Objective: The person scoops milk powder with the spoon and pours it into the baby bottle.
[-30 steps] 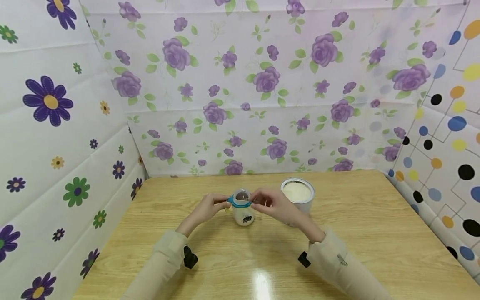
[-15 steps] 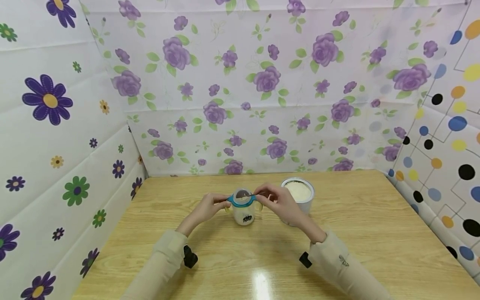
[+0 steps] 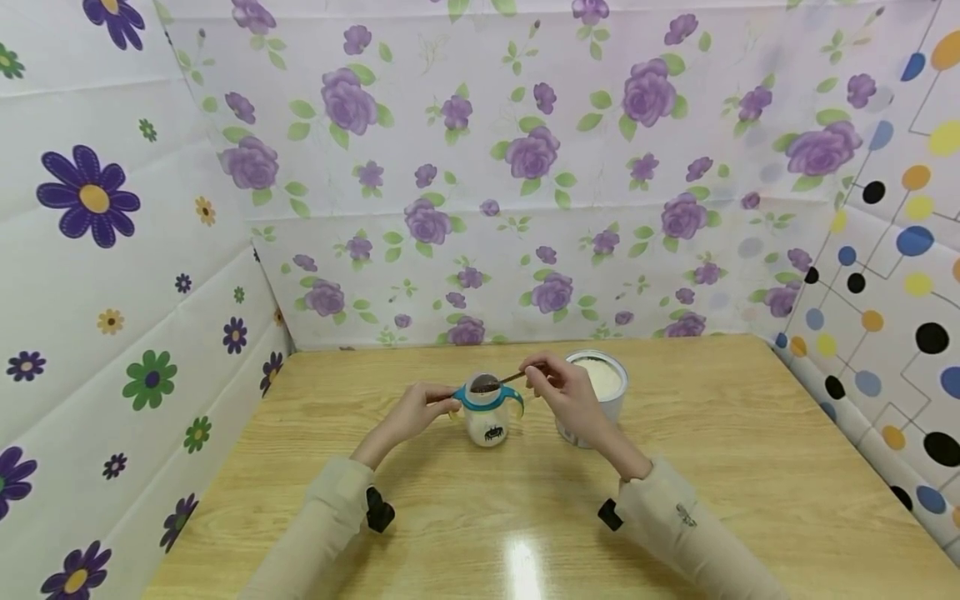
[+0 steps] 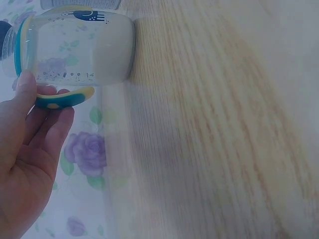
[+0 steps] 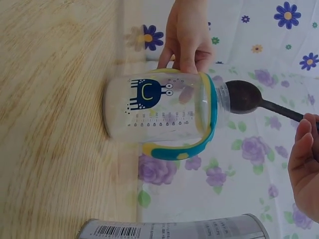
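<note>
A clear baby bottle (image 3: 487, 427) stands upright on the table, with a blue-and-yellow handle ring round its neck and no cap. Whitish contents fill its lower part in the left wrist view, and a dark crab-like print marks its side. My left hand (image 3: 415, 417) grips the left handle (image 4: 65, 99), thumb near the ring. My right hand (image 3: 567, 400) pinches the thin handle of a dark brown spoon (image 5: 243, 97) between thumb and fingers. The spoon's bowl is at the bottle's open mouth, overlapping the rim in the right wrist view. The other bottle handle (image 5: 182, 151) hangs free.
An open tin (image 3: 617, 408) of pale cream powder stands just right of the bottle, partly behind my right hand. Its printed side with a barcode shows in the right wrist view. Flowered cloth (image 3: 420, 275) walls off the back of the wooden table (image 3: 337, 375).
My right hand has moved right and slightly up from the bottle's rim, drawing more of the spoon into sight and uncovering the right handle. My left hand keeps its grip.
</note>
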Demonstrator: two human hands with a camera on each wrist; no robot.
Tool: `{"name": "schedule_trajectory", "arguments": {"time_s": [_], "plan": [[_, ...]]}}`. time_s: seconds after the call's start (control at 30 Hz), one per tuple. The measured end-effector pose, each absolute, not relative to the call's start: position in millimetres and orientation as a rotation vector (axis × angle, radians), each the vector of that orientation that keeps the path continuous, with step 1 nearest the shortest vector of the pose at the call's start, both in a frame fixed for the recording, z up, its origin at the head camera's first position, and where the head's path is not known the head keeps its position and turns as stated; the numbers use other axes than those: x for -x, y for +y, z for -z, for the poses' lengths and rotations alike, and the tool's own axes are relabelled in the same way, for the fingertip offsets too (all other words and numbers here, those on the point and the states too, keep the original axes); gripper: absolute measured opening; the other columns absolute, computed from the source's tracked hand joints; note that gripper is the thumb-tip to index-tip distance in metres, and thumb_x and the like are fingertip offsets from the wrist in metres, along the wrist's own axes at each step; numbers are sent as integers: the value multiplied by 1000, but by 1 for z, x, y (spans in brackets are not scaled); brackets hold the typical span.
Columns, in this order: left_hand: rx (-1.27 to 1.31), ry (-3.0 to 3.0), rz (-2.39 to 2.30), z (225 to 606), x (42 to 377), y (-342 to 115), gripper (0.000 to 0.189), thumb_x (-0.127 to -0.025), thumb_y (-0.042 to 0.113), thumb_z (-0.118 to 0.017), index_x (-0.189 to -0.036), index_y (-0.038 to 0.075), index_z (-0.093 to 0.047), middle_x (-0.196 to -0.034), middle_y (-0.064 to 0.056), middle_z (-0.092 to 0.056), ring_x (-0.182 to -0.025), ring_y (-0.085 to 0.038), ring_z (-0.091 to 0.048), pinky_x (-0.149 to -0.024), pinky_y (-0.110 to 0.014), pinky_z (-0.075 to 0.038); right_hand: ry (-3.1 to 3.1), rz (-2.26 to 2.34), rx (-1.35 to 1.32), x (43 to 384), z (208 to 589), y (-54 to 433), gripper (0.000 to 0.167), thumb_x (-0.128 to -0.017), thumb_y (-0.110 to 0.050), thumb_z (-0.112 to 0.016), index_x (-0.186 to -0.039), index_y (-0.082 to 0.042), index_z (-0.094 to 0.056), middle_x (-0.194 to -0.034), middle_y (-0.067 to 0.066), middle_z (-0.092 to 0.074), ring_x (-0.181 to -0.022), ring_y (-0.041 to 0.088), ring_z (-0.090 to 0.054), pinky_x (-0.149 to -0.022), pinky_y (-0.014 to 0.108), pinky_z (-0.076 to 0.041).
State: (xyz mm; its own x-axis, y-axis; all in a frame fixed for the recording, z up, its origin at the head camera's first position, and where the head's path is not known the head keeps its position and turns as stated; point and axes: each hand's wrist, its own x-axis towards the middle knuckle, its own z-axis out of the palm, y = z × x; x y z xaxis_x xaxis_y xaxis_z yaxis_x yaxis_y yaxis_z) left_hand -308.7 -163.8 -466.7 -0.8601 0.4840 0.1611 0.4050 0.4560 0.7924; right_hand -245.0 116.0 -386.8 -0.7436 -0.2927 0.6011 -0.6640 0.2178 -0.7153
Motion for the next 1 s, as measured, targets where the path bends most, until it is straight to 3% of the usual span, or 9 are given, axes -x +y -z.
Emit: {"name": "schedule_trajectory", "arguments": {"time_s": [0.27,0.47,0.63,0.77,0.87,1.0], "plan": [[-789,2613,-1381,467,309,-164,31,-95,14,-61,-124,3,-66,-114,-16,-70,-101,-27,-69,-86,-33,-58,-2178,-1511,-799,251,393,116,17,-100,-2,-50,-101,7,-65,-73,20,-62,-57,0,-49,-45,20,-38],[-794,2622,-1369,457,300,-160,29,-96,6,-58,-123,-3,-65,-112,-21,-70,-101,-34,-68,-87,-39,-58,-2219,-1569,-734,254,394,118,18,-101,-7,-50,-102,1,-67,-74,18,-63,-56,2,-50,-46,20,-39],[-816,2597,-1348,437,288,-157,29,-96,5,-57,-123,-5,-64,-113,-23,-69,-102,-35,-68,-86,-35,-58,-2222,-1748,-642,257,393,120,22,-102,-10,-49,-101,3,-67,-77,27,-62,-55,5,-52,-46,20,-42],[-831,2604,-1362,449,295,-160,30,-97,9,-58,-123,-3,-65,-112,-21,-70,-101,-32,-68,-86,-35,-58,-2214,-1853,-560,260,392,122,25,-102,-11,-49,-100,6,-67,-79,33,-60,-55,16,-54,-46,19,-43],[-818,2595,-1380,464,304,-163,31,-96,16,-59,-124,3,-66,-113,-17,-71,-101,-28,-69,-87,-32,-58,-2201,-1902,-526,263,395,124,28,-103,-13,-49,-101,9,-66,-80,36,-59,-55,16,-54,-47,19,-44],[-809,2579,-1385,469,310,-166,32,-96,20,-60,-124,6,-67,-115,-14,-70,-102,-25,-69,-87,-30,-58,-2174,-1949,-489,275,409,128,33,-103,-19,-50,-103,10,-65,-74,22,-62,-54,6,-52,-47,21,-45]]}}
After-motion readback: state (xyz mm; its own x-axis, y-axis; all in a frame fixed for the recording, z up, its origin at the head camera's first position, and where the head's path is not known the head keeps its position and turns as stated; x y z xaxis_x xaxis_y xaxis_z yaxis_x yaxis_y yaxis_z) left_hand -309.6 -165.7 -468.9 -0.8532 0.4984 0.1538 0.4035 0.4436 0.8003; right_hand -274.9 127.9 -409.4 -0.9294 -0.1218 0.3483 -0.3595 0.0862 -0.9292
